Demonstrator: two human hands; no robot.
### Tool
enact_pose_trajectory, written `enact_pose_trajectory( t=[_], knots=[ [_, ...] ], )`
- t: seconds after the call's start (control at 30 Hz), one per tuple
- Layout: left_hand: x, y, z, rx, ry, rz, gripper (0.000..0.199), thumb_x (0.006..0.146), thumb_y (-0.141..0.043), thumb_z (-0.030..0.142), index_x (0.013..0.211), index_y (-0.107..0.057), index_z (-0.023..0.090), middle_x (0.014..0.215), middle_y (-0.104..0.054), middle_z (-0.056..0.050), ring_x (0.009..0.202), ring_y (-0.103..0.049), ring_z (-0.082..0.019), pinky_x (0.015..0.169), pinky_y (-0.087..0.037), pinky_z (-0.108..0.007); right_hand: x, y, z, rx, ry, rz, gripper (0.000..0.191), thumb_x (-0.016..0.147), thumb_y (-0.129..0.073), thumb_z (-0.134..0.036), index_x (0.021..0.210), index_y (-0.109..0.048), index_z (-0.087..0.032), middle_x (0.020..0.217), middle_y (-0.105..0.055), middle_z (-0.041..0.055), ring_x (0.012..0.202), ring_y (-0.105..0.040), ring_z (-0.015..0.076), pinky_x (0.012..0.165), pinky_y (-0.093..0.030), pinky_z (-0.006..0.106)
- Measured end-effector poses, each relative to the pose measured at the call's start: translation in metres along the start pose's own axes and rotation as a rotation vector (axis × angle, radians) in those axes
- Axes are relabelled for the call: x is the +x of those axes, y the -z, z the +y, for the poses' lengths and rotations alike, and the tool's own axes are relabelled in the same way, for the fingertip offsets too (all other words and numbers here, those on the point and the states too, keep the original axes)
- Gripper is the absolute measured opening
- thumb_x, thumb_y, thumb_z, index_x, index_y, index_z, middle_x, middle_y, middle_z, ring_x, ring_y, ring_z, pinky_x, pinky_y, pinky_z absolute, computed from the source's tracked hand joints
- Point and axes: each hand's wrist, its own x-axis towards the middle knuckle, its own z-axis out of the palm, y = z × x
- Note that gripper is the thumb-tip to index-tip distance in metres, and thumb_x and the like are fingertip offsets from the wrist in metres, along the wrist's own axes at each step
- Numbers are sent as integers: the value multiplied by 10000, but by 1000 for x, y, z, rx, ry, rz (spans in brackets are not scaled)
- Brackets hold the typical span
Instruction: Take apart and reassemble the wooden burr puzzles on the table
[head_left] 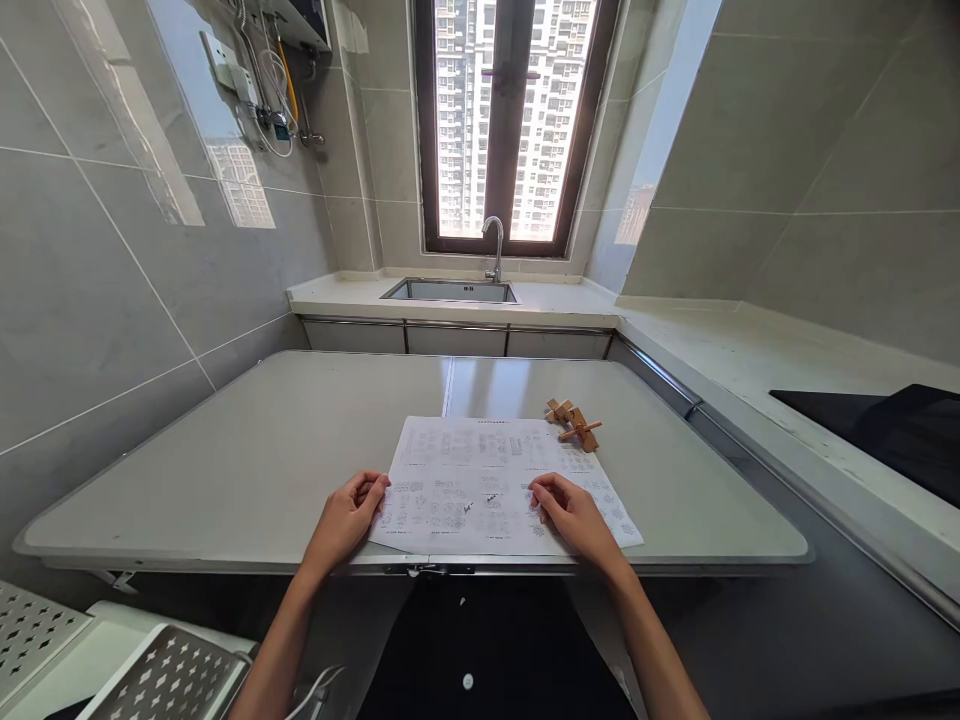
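White paper, covered in small printed diagrams, lies on the table (225,470) close to its near edge; take the middle of this sheet (502,482) as the centre of a dial, with twelve towards the window (510,120). At nine o'clock the left hand (352,508) rests by the sheet's left border, its fingers loosely curled and the tips at the paper's edge; whether they pinch it or merely touch it, I cannot tell. At about four the right hand (568,512) lies over the printed area, fingers folded in, thumb and forefinger close together. Nothing shows between them, though the palm is hidden, so a small thing held there cannot be ruled out. At about one to two, the brown wooden pieces (583,430), some crossing one another, sit over the far right corner of the sheet. Beyond, at twelve, are the sink (450,291) and its tap (495,250).

To handle the sheet well, I would keep the left fingertips light on the border so the page stays flat, hold the right knuckles off the print for a clear view, and avoid tugging the corner under the wood.
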Motion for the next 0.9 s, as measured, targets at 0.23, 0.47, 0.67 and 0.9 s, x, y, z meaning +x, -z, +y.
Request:
enact_pose_trajectory(
  t=[0.23,0.47,0.67,0.9],
  knots=[
    [-1,0,2,4,4,3,530,844,-586,698,880,-701,182,669,-635,-16,624,-577,-178,553,-438,-247,0,0,-2,-8,-9,-1,454,952,-562,-655,988,-685,-219,820,-708,32,661,-600,184,696,-486,319],
    [1,0,-3,-8,14,-35,531,856,-572,701,905,-679,183,694,-621,-13,637,-557,-174,559,-408,-247,1,0,-2,-8,-9,6,528,923,-559,-713,993,-699,-209,821,-718,56,664,-613,200,694,-503,332],
    [1,1,-4,4,16,-37,509,882,-558,685,904,-675,189,695,-616,-1,640,-547,-166,582,-402,-248,0,0,-1,-20,-7,4,480,950,-554,-674,998,-694,-217,827,-721,48,668,-611,193,695,-492,328],
    [0,1,-4,-7,12,-28,524,875,-562,704,893,-677,193,670,-605,4,604,-544,-165,565,-410,-250,0,0,0,-17,-17,5,499,941,-558,-690,994,-694,-212,827,-723,53,662,-616,196,686,-500,332]
  ],
)
